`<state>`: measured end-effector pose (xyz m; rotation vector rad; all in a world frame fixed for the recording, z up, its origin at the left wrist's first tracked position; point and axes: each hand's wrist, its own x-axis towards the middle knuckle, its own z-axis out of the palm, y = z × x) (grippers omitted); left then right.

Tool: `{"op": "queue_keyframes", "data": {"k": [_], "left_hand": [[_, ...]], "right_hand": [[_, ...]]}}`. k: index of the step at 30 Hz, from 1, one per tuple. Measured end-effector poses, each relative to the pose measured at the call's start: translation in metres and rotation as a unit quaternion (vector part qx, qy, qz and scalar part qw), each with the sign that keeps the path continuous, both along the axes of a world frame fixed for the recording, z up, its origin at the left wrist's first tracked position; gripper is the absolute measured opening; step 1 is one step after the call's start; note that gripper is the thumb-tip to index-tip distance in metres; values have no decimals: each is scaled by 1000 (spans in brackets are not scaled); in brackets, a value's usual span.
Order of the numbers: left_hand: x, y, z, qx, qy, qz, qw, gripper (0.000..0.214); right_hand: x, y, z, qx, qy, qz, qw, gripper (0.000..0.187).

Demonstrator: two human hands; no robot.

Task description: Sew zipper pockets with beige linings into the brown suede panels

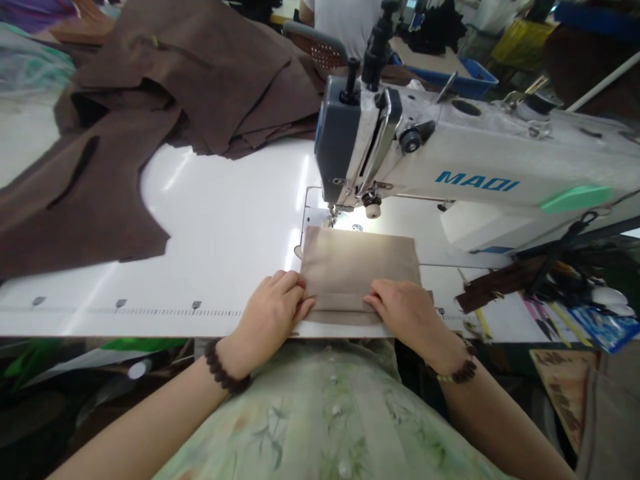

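Note:
A beige piece of fabric (357, 263) lies flat on the white sewing table (225, 227), its far edge under the presser foot (333, 215) of a white sewing machine (475, 167). My left hand (273, 308) grips the fabric's near left edge with curled fingers. At the near right edge, my right hand (403, 310) pinches a folded hem. Both wrists wear dark bead bracelets.
Brown fabric pieces (150, 100) are piled across the table's left and back. A ruler strip (150, 310) runs along the table's front edge. Brown zippers, pens and blue packets (600, 323) lie at the right. Another person in a white top (345, 20) sits behind the machine.

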<state>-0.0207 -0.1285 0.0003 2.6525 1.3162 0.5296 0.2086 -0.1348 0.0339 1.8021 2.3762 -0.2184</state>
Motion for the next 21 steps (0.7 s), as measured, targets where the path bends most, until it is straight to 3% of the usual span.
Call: {"op": "queue_keyframes", "data": {"k": [4, 7, 10, 14, 21], "left_hand": [[-7, -5, 5, 41, 48, -66, 996, 20], [-13, 0, 9, 59, 108, -114, 986, 32], [-9, 21, 10, 63, 159, -101, 980, 44], [9, 54, 8, 97, 172, -108, 974, 40], [19, 67, 2, 65, 147, -153, 975, 33]], "right_hand": [[-3, -5, 3, -28, -27, 5, 999, 18], [-6, -12, 8, -42, -28, 56, 997, 20], [-10, -13, 11, 24, -16, 132, 991, 47], [-12, 2, 2, 80, 45, 211, 973, 46], [-11, 10, -21, 38, 76, 169, 982, 50]]}}
